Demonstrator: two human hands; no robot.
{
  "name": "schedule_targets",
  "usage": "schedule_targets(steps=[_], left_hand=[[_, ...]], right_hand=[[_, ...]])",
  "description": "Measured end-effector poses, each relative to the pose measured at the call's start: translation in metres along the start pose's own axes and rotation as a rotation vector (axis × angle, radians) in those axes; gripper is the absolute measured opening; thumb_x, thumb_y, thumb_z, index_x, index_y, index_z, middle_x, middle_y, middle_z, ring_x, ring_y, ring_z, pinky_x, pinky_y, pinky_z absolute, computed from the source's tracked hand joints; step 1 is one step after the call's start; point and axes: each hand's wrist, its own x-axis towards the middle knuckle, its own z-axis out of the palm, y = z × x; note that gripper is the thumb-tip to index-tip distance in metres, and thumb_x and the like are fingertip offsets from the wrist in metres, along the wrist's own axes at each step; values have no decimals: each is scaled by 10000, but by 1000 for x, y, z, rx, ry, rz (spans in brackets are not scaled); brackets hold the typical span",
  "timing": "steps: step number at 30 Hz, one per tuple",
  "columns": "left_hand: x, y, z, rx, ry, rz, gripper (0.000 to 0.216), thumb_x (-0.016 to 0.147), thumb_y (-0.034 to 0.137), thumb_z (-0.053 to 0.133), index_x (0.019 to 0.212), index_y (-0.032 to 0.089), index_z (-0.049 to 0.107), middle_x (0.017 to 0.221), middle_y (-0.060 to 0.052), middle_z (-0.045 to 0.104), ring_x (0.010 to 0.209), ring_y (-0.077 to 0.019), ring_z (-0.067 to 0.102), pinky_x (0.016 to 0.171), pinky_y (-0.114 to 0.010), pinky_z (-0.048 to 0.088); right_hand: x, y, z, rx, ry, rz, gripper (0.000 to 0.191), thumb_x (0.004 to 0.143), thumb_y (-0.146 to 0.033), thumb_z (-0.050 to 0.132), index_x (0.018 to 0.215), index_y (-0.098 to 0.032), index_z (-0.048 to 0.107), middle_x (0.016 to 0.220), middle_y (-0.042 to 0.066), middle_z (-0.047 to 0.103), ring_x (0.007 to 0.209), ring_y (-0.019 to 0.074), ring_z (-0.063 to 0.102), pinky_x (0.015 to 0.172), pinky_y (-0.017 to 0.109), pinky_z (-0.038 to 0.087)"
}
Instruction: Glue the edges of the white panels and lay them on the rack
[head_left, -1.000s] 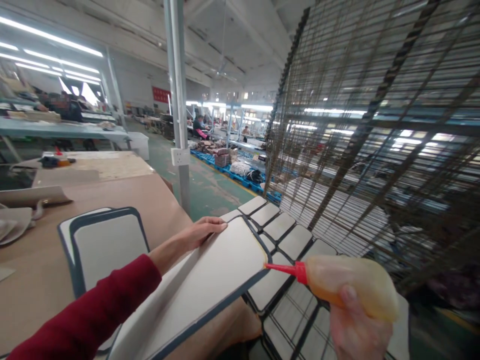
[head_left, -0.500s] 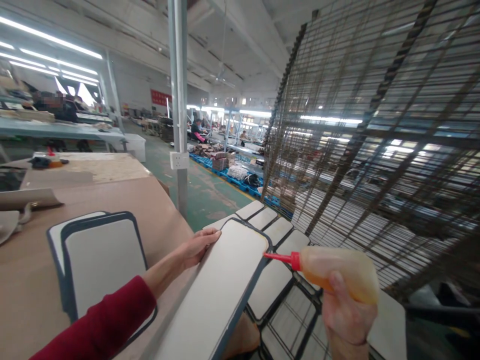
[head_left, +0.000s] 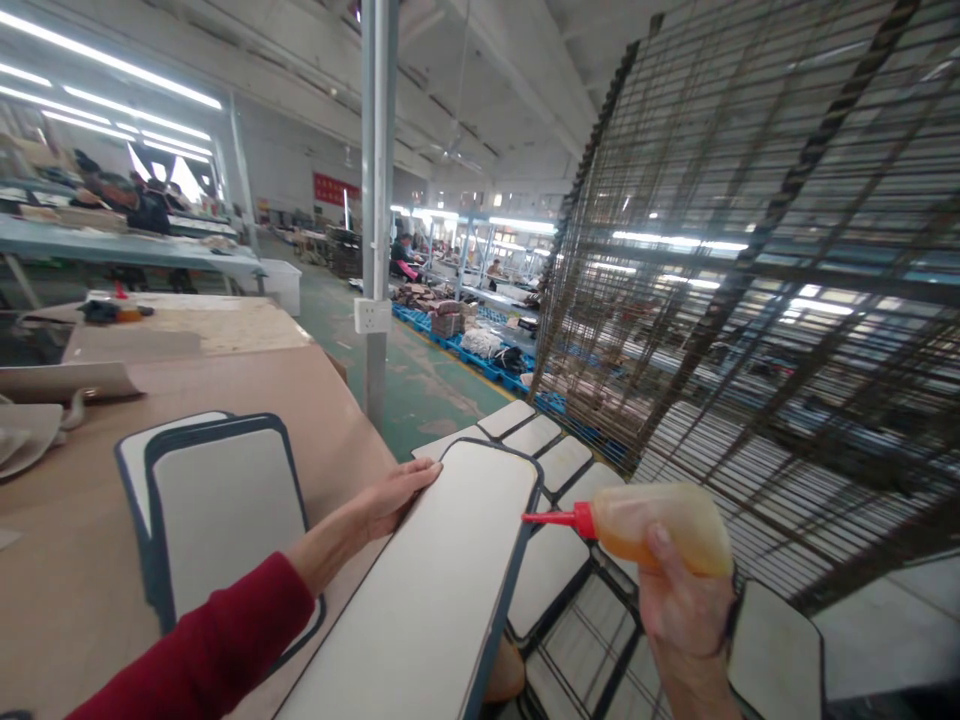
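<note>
My left hand (head_left: 397,492) pinches the upper left edge of a long white panel (head_left: 435,560) with a dark blue border and rounded corners, which slants up away from me. In my right hand (head_left: 686,605) is a squeeze bottle (head_left: 660,525), held on its side and partly full of amber liquid. Its red nozzle (head_left: 555,517) points left, with the tip at the panel's right border near the upper corner. Whether the tip touches the border I cannot tell. More white panels with dark edges (head_left: 547,580) lie on a wire rack under and behind the bottle.
Two similar panels (head_left: 229,510) lie overlapped on the brown-topped table (head_left: 345,440) at left. A tall wire rack (head_left: 735,260) rises on the right. A grey post (head_left: 375,200) with a socket box stands ahead. Another red-nozzled bottle (head_left: 127,310) is farther back. People sit at distant benches.
The nozzle tip has moved down a little along the panel's right border, and the bottle has shifted left. My left hand keeps its hold. The whole view has swung slightly left.
</note>
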Motion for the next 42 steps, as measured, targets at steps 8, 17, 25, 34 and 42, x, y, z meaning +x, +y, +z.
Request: schedule_targets(steps=[8,17,25,34,42], left_hand=[[-7,4,0,-17,36,-22,295,724,318,769,766,178,513,596,19,620,484,-117,587,465,-216,492],[0,3,-3,-55,39,-42,247,756,270,746,739,175,519,610,14,629,491,-115,601,499,-214,503],[6,7,-3,-36,69,-43,176,767,213,723,792,165,556,657,-1,653,518,-134,623,513,-242,531],[14,15,5,-1,39,-31,111,839,222,649,806,154,569,637,-11,659,503,-125,620,509,-228,532],[18,23,15,1,52,-30,66,860,163,613,807,143,579,633,-19,666,511,-129,627,507,-227,534]], right_hand=[[-7,5,-2,-40,-71,29,313,569,-319,856,808,-178,711,820,20,695,747,169,642,696,283,549],[-15,0,3,-27,-82,111,364,529,-334,861,838,-205,718,847,3,692,793,175,639,739,306,550],[-21,-4,2,-27,-95,130,391,503,-333,875,841,-207,727,833,11,695,773,169,639,698,279,560],[-25,-11,1,-30,-88,147,387,489,-342,884,811,-204,720,796,17,687,748,178,632,668,282,564],[-26,-14,-8,-10,-178,132,352,534,-349,867,806,-183,717,773,9,682,753,163,626,705,264,551]])
